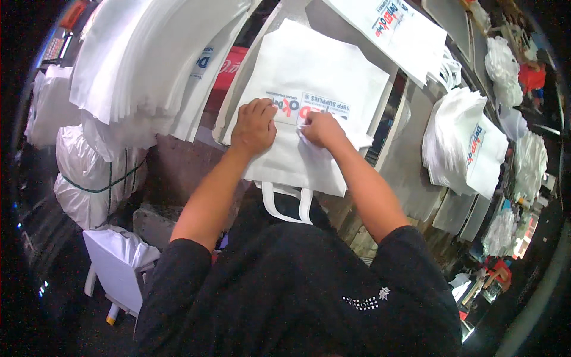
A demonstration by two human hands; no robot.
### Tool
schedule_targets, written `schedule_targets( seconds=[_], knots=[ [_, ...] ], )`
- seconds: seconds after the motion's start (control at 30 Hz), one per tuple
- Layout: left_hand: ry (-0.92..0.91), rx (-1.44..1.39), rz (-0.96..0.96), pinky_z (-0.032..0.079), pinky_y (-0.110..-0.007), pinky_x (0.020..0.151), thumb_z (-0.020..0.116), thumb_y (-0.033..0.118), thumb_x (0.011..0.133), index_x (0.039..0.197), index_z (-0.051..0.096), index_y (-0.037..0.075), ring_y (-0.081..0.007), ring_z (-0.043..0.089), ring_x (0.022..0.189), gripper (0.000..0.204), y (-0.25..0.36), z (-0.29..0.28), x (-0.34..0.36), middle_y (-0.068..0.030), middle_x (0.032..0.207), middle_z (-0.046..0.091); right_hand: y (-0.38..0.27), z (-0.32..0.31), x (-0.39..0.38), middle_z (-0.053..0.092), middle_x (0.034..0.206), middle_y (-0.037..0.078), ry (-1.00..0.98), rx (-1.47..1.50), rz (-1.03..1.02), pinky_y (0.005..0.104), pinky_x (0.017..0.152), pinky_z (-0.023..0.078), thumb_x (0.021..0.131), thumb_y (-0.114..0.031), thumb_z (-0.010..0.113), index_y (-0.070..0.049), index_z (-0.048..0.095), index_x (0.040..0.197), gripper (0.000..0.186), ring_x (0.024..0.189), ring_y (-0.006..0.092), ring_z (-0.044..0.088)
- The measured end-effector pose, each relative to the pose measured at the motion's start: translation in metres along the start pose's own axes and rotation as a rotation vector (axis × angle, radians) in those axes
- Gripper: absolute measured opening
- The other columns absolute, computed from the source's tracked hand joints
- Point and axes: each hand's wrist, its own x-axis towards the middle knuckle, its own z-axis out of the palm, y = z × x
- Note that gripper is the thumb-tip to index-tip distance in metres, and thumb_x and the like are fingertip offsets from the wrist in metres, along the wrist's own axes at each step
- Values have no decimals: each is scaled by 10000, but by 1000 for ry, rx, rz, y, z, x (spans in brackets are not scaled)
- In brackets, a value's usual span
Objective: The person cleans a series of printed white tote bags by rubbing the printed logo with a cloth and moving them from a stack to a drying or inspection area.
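Observation:
A white fabric tote bag (pixel 315 65) lies in front of me, its print upside down and its loop handles (pixel 287 208) hanging toward my body. My left hand (pixel 256 127) rests on the left part of the print, with fingers bent together against the cloth. To the right of it, my right hand (pixel 324 130) is closed, thumb and forefinger pinching the fabric near the middle of the bag. A crease runs across the cloth between the two hands. The fingertips are partly hidden.
A thick stack of white bag sheets (pixel 151 59) hangs at the upper left. Printed bags (pixel 386 35) lie at the upper right, and another bag pile (pixel 455 143) sits lower on grey boards (pixel 404 157). A tied white plastic bundle (pixel 89 172) stands at left.

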Motion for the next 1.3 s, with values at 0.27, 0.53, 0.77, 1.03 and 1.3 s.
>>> schedule_targets(
  seconds=[0.27, 0.53, 0.77, 1.03, 1.3],
  knots=[
    [-9, 13, 10, 369, -429, 968, 608, 95, 733, 1077, 565, 74, -266, 480, 1164, 347, 4, 2, 4, -93, 1171, 535, -29, 8, 16, 674, 1017, 214, 24, 3, 69, 423, 837, 536, 759, -219, 630, -51, 696, 993, 296, 933, 361, 664],
    [2, 28, 8, 376, -425, 950, 610, 104, 739, 1064, 564, 74, -266, 485, 1160, 330, 5, 2, 6, -91, 1165, 539, -30, 0, 15, 683, 957, 224, 75, 27, 122, 421, 789, 554, 720, -225, 679, -18, 706, 931, 297, 896, 366, 677],
    [-20, 61, 0, 370, -429, 951, 629, 125, 741, 1060, 568, 75, -261, 481, 1156, 329, 1, 5, 2, -84, 1158, 535, -12, -2, 5, 665, 1029, 235, -8, 6, 88, 418, 813, 549, 718, -221, 692, -15, 692, 960, 318, 946, 358, 668],
    [-3, 76, 21, 364, -439, 950, 671, 222, 748, 1063, 565, 69, -277, 475, 1158, 366, 6, 3, 5, -104, 1159, 529, 29, 6, 15, 691, 936, 206, 58, 81, 61, 411, 809, 532, 722, -383, 710, -41, 713, 960, 416, 887, 343, 675],
    [-2, 80, 35, 364, -442, 949, 682, 227, 731, 1055, 558, 64, -278, 471, 1158, 383, 5, 7, 3, -108, 1166, 526, 99, -15, -18, 690, 938, 203, 107, 42, 160, 404, 817, 523, 748, -398, 692, -21, 704, 956, 431, 884, 354, 668]
  ],
)
